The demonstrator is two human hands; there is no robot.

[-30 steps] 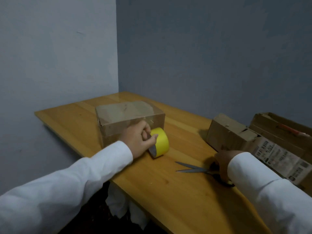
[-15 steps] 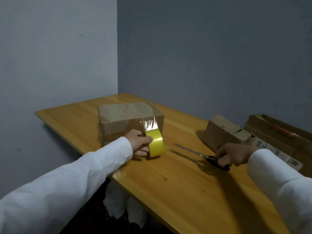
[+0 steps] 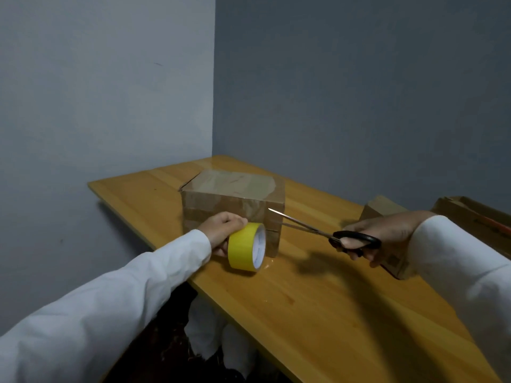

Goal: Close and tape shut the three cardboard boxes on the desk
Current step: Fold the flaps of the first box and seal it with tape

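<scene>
The tape roll (image 3: 247,246) is gripped by the left hand (image 3: 221,230) against the box (image 3: 232,205), while scissors (image 3: 326,233), clasped in the right hand (image 3: 387,236), are pointed leftward at it

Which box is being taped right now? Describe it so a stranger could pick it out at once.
Start at the wooden desk in the room's corner. The cardboard box nearest that corner is the one, its top closed and glossy with clear tape. Unlike the other boxes at the right edge, it has the yellow tape roll against its front and the scissors pointing at it.
</scene>
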